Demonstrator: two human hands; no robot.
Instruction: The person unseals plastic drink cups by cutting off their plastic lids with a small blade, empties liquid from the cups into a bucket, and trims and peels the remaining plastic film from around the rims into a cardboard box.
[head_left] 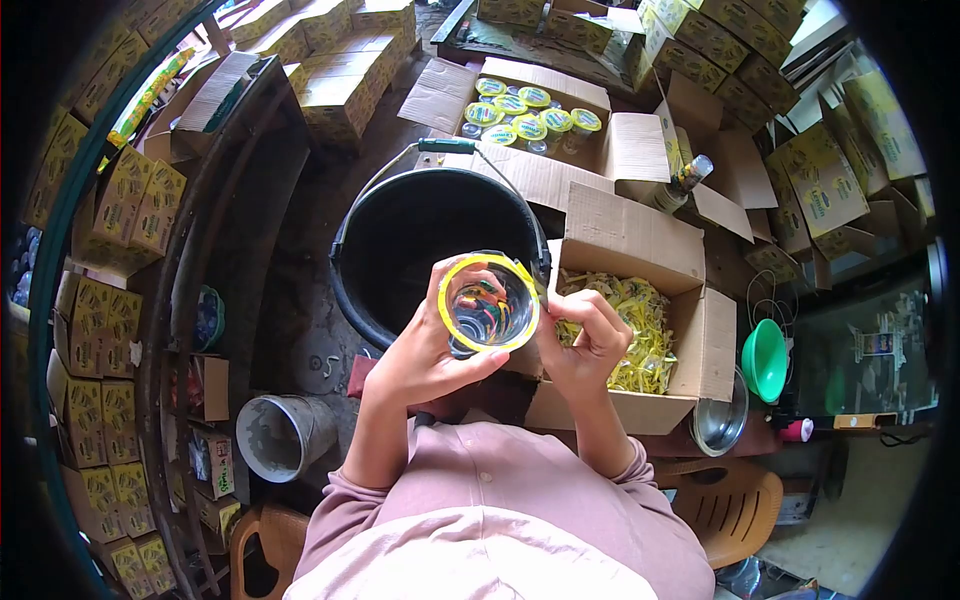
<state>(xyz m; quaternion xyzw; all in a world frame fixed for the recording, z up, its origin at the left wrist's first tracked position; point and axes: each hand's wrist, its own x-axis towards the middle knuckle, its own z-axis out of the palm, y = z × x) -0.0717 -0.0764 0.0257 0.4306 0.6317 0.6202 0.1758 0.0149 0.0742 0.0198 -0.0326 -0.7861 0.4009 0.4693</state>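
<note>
A clear plastic cup (490, 312) with a yellow rim is tilted so that its round opening faces me. My left hand (425, 345) is wrapped around its side, thumb along the lower edge. Close against the cup's right edge, my right hand (583, 340) is closed in a pinch. Something thin shows between its fingertips and the rim, too small to make out. Behind the cup stands a large black bucket (385, 250) with a wire handle. To the right, a cardboard box (690, 345) holds a heap of yellow strips (635, 325).
An open carton (590, 92) of lidded yellow cups (530, 127) lies farther back, near a bottle (690, 175). A grey bucket (285, 437) stands at lower left. On the right are a green bowl (764, 360) and a metal bowl (720, 420). Stacked yellow boxes (105, 320) line the left.
</note>
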